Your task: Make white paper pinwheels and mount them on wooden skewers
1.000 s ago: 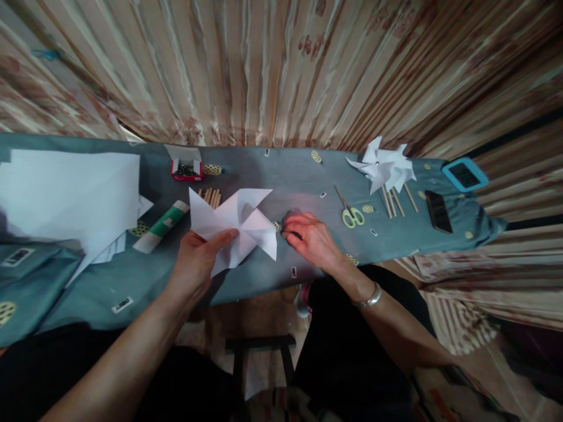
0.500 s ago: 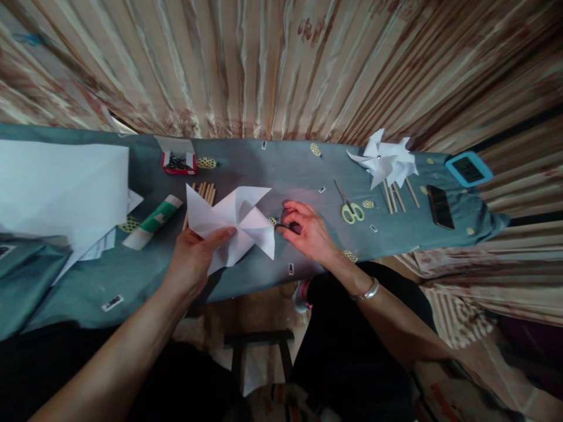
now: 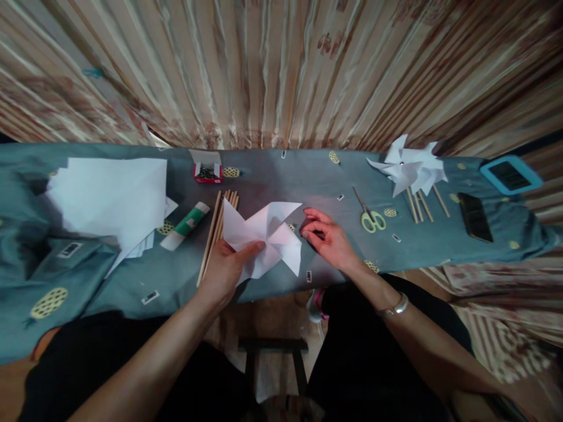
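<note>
My left hand (image 3: 226, 264) is closed on a folded white paper pinwheel (image 3: 281, 237), with the thumb pressed near its centre and the other fingers hidden beneath. My right hand (image 3: 328, 237) is just right of the pinwheel's blades, its fingers curved and apart, and nothing shows between them. Beside the left hand, several thin wooden sticks (image 3: 213, 234) lie partly under the paper. Left of the sticks lies a green and white glue stick (image 3: 185, 225). Behind them stands an open red and white box (image 3: 208, 172) of small dark metal pieces.
White paper sheets (image 3: 114, 196) are stacked at the left. Scissors (image 3: 372, 220) with pale green handles lie right of my right hand. Farther right are pinwheels (image 3: 413, 167) on sticks, a dark phone (image 3: 475, 217) and a blue-framed device (image 3: 510, 174). A curtain (image 3: 264, 76) hangs behind the table.
The view has swung left, so everything on the table appears farther right. Both hands keep about the same places around the pinwheel.
</note>
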Demonstrator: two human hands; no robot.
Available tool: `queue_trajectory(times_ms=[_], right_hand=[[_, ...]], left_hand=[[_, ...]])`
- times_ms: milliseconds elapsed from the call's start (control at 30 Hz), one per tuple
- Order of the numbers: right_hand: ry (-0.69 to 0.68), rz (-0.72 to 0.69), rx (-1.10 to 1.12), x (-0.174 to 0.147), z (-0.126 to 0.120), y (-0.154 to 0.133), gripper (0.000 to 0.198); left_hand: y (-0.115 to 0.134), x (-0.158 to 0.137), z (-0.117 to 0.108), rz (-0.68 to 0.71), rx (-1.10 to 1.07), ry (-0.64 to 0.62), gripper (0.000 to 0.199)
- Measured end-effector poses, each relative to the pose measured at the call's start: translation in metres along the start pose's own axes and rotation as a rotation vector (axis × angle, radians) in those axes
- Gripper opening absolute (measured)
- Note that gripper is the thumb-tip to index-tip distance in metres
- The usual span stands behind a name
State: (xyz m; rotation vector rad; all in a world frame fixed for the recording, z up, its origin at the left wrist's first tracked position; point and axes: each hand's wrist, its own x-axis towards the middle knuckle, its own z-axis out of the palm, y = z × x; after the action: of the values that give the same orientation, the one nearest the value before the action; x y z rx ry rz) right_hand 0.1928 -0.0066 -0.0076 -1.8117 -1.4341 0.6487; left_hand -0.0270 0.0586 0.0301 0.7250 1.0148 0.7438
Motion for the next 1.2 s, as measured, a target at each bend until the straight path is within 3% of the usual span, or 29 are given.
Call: queue_trajectory(times_ms=[233,667,800,1033,1200], right_hand=[[0.007,0.005,-0.001,-0.004,-0.003,0.0,0.009],[0.088,-0.026,-0.03,-0.007,-0.011,0.001,0.01],[0.101,-0.013,-0.135,-0.011,-0.014,-0.013,0.013],[-0.043,-0.206,-0.439,-0.011,-0.006,-0.026,0.014],[-0.095,-0.217,-0.592,-0.012,-0.005,-0.029,0.02]], left_hand=[[-0.008,-0.01,-0.002,-0.072,0.028,-0.051,0.03],[-0.006,-0.011,0.0,-0.091,0.075,-0.028,0.032],[-0.005,-0.011,0.002,-0.079,0.093,-0.02,0.028],[-0.004,-0.008,0.001,-0.052,0.142,-0.006,0.024],[-0.002,-0.008,0.001,-0.053,0.131,-0.01,0.026]])
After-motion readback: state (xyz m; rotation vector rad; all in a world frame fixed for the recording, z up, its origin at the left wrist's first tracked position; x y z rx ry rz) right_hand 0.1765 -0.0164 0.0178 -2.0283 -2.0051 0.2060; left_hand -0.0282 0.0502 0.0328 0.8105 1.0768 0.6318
